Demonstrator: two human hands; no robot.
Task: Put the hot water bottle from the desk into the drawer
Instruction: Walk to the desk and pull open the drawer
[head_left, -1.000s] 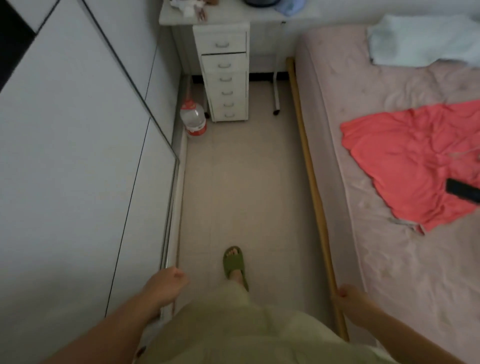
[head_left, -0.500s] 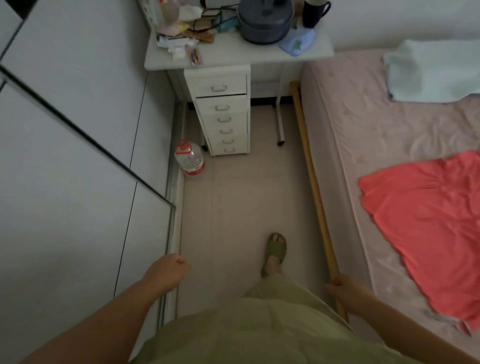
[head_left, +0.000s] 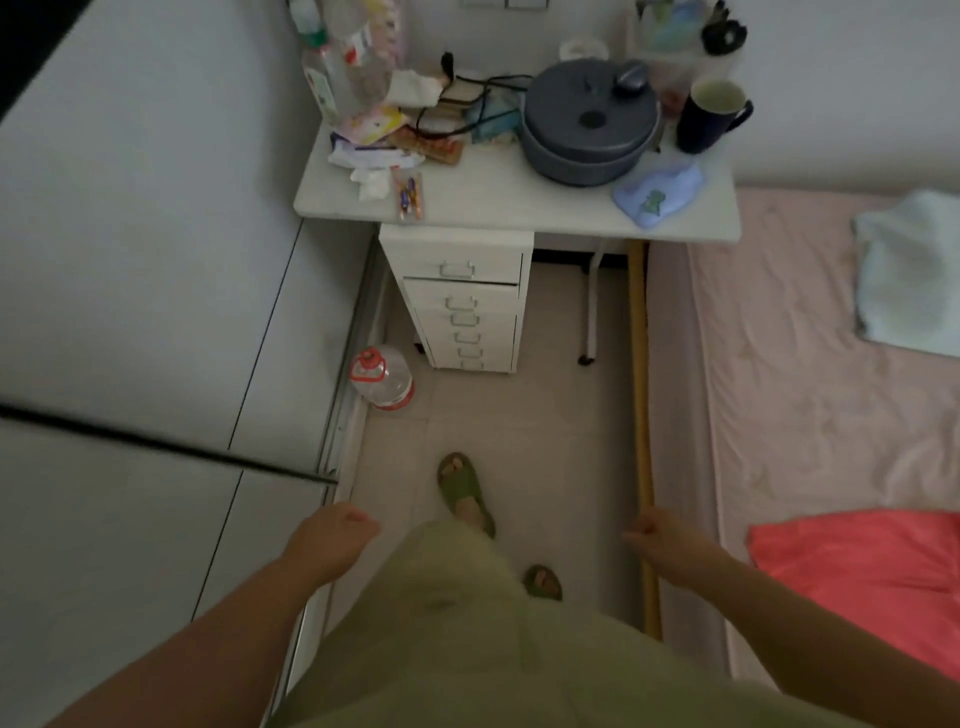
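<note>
Beyond the right hand (head_left: 657, 538), on its outer side, a bed (head_left: 810, 415) with a pink sheet runs up the frame, with a coral-red cloth (head_left: 862, 561) lying just beside that hand's forearm and a pale folded cloth (head_left: 909, 275) farther up. Off the outer side of the left hand (head_left: 332, 540) stands a white wardrobe (head_left: 130, 260), its sliding rail running along the floor close to that hand. Well ahead of both hands, and roughly between them, is the white desk (head_left: 519, 208), with a narrow white drawer unit (head_left: 462, 301) tucked under its left part; all of its drawers look closed. A grey lidded pot (head_left: 589, 122) sits on the desk, with a dark mug (head_left: 711, 111) to its right and a clutter of packets, cables and bottles to its left. The hot water bottle (head_left: 660, 195), pale lilac-blue with a green figure on it, lies flat at the desk's front right corner, ahead of the right hand and well apart from it; its long axis runs slantwise, from near-left to far-right, and which end is the neck cannot be told. A clear plastic jug (head_left: 382, 376) with a red cap stands on the floor ahead of the left hand. Both hands hang low at the person's sides, fingers loosely curled and holding nothing.
</note>
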